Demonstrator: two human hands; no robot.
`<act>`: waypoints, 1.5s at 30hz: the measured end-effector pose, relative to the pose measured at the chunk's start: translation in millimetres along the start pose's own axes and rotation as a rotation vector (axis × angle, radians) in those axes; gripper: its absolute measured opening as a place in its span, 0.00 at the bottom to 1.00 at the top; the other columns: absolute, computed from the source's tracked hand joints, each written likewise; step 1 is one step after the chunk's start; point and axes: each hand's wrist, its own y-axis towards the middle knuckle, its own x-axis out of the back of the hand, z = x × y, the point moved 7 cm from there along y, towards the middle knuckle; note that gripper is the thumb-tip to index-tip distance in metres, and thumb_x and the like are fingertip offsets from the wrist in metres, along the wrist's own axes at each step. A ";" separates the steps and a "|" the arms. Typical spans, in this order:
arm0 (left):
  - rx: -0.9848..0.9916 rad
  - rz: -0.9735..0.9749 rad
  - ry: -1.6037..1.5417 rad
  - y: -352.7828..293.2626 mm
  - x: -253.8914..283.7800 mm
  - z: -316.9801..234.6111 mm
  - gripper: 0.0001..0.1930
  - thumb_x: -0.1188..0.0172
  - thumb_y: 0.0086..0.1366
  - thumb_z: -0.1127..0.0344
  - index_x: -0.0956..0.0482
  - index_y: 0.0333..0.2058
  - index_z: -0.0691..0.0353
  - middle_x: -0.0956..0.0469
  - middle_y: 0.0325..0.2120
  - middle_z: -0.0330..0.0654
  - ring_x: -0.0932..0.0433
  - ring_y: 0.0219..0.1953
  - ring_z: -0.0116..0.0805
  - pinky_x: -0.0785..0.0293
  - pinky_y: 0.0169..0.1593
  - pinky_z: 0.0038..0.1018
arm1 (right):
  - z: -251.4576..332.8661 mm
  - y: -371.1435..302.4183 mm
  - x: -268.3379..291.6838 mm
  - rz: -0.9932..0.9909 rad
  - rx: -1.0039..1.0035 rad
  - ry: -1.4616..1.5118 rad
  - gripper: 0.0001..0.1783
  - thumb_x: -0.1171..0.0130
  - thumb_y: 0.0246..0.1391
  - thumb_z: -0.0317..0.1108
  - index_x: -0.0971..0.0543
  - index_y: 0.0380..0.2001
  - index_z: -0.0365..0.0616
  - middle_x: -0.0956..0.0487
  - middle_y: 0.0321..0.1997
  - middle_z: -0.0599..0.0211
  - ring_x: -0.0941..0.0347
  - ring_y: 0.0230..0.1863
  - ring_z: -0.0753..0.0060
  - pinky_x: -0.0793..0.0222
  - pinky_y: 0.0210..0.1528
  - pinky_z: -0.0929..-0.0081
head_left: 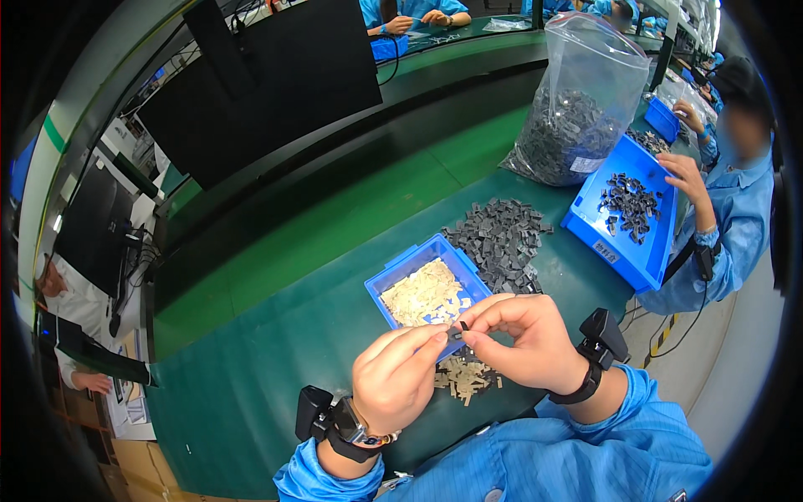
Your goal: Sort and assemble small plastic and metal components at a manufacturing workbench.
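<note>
My left hand [393, 376] and my right hand [531, 339] meet fingertip to fingertip in front of me. Pinched between them is a small dark plastic part [455, 333]; whether it is one piece or two together, I cannot tell. Just beyond my fingers stands a small blue bin [378, 306] with many thin beige pieces [425, 293] in it. A heap of loose dark grey plastic parts [500, 244] lies behind and right of the bin. Beneath my hands, more beige pieces [464, 378] lie in a pile on the green mat, partly hidden.
A large clear bag [569, 125] of dark parts stands at the back right. Beside it, a blue tray [585, 219] holds black parts, with a co-worker's hand [684, 174] at its edge. A black monitor [268, 84] rises at the back left above the green bench [268, 360].
</note>
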 end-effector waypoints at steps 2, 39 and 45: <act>-0.001 -0.006 -0.001 -0.4 -0.3 0.6 0.12 0.34 0.49 0.84 0.18 0.34 0.68 0.17 0.32 0.48 0.17 0.31 0.43 0.20 0.34 0.30 | -0.2 0.4 -0.3 0.002 0.000 -0.004 0.03 0.35 0.50 0.23 0.18 0.29 0.33 0.16 0.38 0.57 0.20 0.36 0.77 0.22 0.41 0.78; 0.005 0.003 -0.152 0.6 1.5 -0.5 0.11 0.35 0.49 0.85 0.18 0.33 0.67 0.17 0.30 0.47 0.17 0.30 0.41 0.20 0.34 0.28 | -32.2 -4.5 -5.5 0.156 -0.447 0.664 0.05 0.36 0.48 0.13 0.18 0.26 0.34 0.18 0.36 0.56 0.20 0.38 0.69 0.25 0.42 0.77; 0.067 -0.017 -0.225 -1.9 1.3 1.6 0.09 0.35 0.50 0.83 0.18 0.31 0.67 0.17 0.28 0.47 0.17 0.29 0.40 0.21 0.33 0.28 | -31.5 -12.9 -23.9 0.212 -0.450 0.971 0.06 0.36 0.50 0.15 0.20 0.31 0.33 0.19 0.35 0.57 0.20 0.37 0.69 0.23 0.41 0.77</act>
